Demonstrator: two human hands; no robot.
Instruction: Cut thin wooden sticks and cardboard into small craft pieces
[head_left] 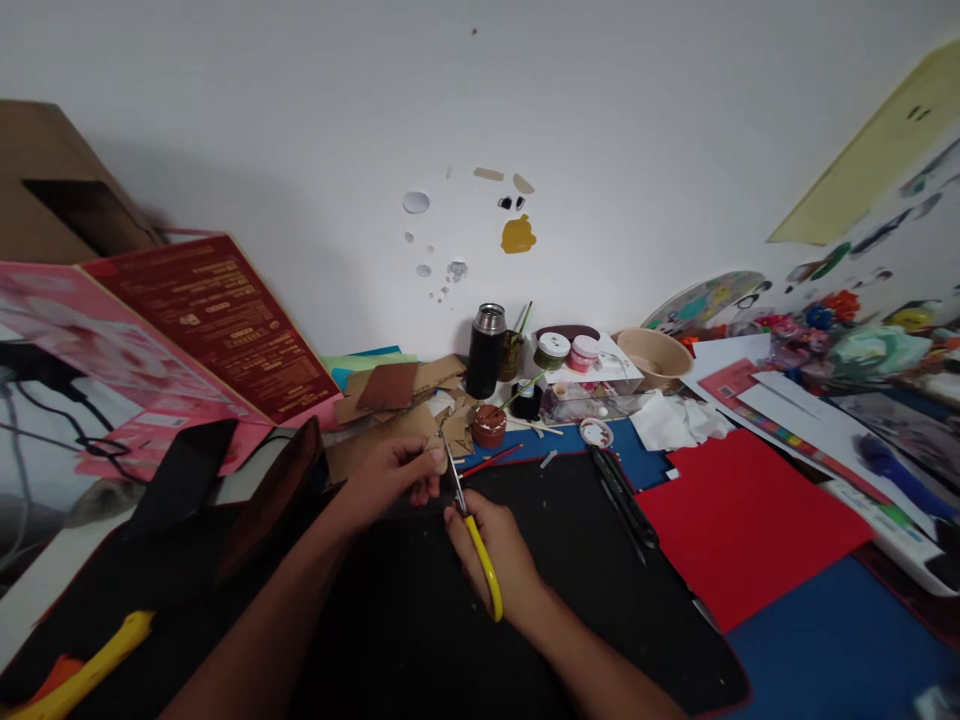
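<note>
Yellow-handled scissors point(480, 562) are in my right hand point(499, 555), whose fingers are wrapped round the handle. Their metal blades point up and away, reaching the fingertips of my left hand point(394, 475). The thumb and fingers of my left hand are pinched on something small, hard to make out, beside the blades. Both hands are held above the black mat point(420, 620).
Cardboard scraps point(364, 440), a black bottle point(484, 355) and a brown paint jar point(489, 428) stand beyond my hands. A black cutter point(626, 500) and red sheet point(757, 525) lie right. A pink and red folder point(210, 330) and a phone point(184, 475) are left.
</note>
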